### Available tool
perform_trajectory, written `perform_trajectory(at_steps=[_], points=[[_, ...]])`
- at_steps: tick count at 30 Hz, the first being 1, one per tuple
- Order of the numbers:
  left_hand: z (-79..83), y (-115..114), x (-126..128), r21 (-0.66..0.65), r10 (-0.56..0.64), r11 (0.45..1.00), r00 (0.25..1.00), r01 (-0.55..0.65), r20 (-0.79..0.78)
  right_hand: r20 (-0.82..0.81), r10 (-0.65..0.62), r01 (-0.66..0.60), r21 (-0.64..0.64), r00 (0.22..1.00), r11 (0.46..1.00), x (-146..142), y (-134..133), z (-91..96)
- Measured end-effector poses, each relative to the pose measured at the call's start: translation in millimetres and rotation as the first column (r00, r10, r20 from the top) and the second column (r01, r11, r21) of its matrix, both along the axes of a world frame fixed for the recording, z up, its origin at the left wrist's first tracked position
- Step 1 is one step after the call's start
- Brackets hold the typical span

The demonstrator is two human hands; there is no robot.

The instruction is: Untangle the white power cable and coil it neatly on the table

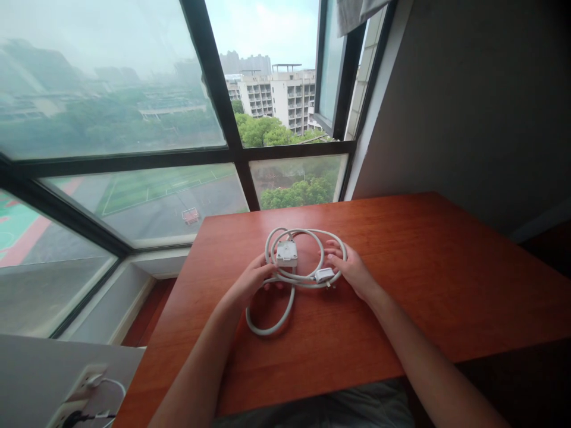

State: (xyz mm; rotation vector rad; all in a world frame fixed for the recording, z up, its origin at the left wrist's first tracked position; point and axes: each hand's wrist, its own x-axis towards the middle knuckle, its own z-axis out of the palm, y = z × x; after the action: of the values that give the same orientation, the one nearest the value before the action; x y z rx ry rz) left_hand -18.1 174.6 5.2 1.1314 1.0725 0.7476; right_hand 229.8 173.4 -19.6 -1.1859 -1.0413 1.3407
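Note:
A white power strip (286,253) with a thick white cord (272,318) coiled around it lies on a reddish-brown wooden table (423,273). The cord's white plug (323,274) rests at the right of the coil. My left hand (250,284) grips the coil's left side, fingers curled over the cord. My right hand (348,266) rests on the coil's right side beside the plug, fingers bent against the cord. One loop of cord trails toward me on the tabletop.
A large dark-framed window (223,119) stands behind the table, with one pane swung open at the upper right. A grey wall (468,107) borders the table's right. A wall socket (84,386) with a plugged cable sits at the lower left.

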Motion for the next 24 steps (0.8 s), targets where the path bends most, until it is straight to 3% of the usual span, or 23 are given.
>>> perform_trajectory(at_steps=[5, 9, 11, 14, 18, 21, 24], points=[[2.9, 0, -1, 0.039, 0.058, 0.998, 0.998, -0.058, -0.014, 0.037, 0.016, -0.013, -0.075, 0.999, 0.997, 6, 2, -2.3], [5.5, 1, -4, 0.063, 0.108, 0.993, 0.992, -0.104, -0.060, 0.208, 0.010, -0.006, -0.018, 0.978, 1.000, 15, 7, -8.6], [5.3, 2, -6, 0.099, 0.124, 0.988, 0.989, -0.116, -0.084, 0.395, -0.006, -0.009, 0.037, 0.919, 0.999, 21, 11, -11.9], [3.9, 3, -8, 0.169, 0.152, 0.976, 0.983, -0.134, -0.101, 0.640, 0.002, -0.077, 0.090, 0.769, 0.993, 29, 18, -11.6], [2.6, 4, -8, 0.194, 0.159, 0.971, 0.984, -0.141, -0.081, 0.779, -0.079, -0.113, 0.189, 0.622, 0.975, 26, 24, 3.0], [1.8, 5, -10, 0.180, 0.146, 0.976, 0.983, -0.125, -0.109, 0.785, -0.212, -0.233, 0.411, 0.582, 0.881, 13, 23, 19.5], [0.1, 6, -13, 0.181, 0.141, 0.977, 0.978, -0.112, -0.155, 0.800, -0.072, -0.497, 0.438, 0.596, 0.750, -5, 18, 30.7]])
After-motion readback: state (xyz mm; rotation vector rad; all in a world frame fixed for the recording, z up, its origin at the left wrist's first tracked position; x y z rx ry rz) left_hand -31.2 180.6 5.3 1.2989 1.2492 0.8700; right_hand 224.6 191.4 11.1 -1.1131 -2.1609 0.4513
